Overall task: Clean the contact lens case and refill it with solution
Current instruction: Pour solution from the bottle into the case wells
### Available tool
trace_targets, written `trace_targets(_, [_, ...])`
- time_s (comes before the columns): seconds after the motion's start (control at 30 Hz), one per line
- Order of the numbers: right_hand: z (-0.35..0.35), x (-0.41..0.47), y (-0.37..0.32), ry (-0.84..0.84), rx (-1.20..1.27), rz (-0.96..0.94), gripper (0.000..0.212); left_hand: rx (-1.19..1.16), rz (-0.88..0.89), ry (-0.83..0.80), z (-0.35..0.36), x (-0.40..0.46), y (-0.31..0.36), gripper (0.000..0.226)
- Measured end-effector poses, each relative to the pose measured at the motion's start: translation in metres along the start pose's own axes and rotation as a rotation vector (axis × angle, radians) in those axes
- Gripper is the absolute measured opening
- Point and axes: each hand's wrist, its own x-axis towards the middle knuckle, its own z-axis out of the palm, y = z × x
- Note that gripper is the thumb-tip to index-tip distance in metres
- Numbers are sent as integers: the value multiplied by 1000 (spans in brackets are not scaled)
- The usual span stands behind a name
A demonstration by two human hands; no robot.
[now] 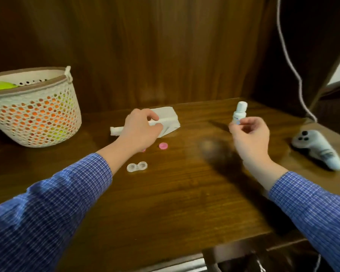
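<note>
A clear contact lens case (137, 166) lies uncapped on the wooden table (185, 193), just right of my left forearm. One pink cap (163, 146) lies beyond it; a second pink cap (144, 150) peeks out from under my left hand (140, 130). That hand reaches over a folded white tissue (165, 119), thumb and fingers curled at its rolled edge. My right hand (249, 134) is raised beside a small white solution bottle (239, 111), fingertips pinching at the bottle's lower part. The bottle has its cap on.
A white perforated basket (33, 112) with orange and green contents stands at the left. A white handheld controller (318, 150) lies at the right edge of the table. A white cord (294, 71) hangs at the back right. A wood panel rises behind the table.
</note>
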Motion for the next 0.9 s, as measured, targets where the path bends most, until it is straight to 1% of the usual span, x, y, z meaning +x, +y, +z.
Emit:
trace_targets(0.03, [-8,12,2,54,-9,16,31,-24,23,-33,4,-2,9,16])
trace_targets(0.07, [-12,24,5,60,-46,37,41,-44,46,-61,9,-5,17,15])
trace_targets(0.2, [-8,64,23,-91,-298,129,71,-94,90,-178,22,-16,43,11])
trace_targets(0.27, [-1,74,30,-153,-343,184,82,-103,103,-227,26,-20,50,12])
trace_targets(0.33, [5,81,35,-190,-336,218,86,-102,118,-268,27,-25,53,13])
trace_targets(0.4, [11,86,39,-187,-333,217,80,-108,120,-286,26,-29,53,14])
trace_targets(0.5, [18,90,42,-171,-358,176,61,-130,105,-274,23,-32,47,14])
trace_targets(0.6, [26,81,41,-203,-342,114,55,-186,85,-235,17,-35,38,12])
trace_targets(0.73, [43,44,21,-383,-174,-1,56,-289,43,-161,5,-39,31,11])
trace_targets(0.77, [47,30,11,-435,-157,-42,53,-324,28,-133,1,-39,31,11])
trace_targets(0.87, [58,-14,-13,-676,-39,-134,23,-373,7,-64,-15,-42,27,16])
trace_targets(0.9, [60,-29,-20,-774,16,-145,18,-384,22,-52,-22,-44,23,19])
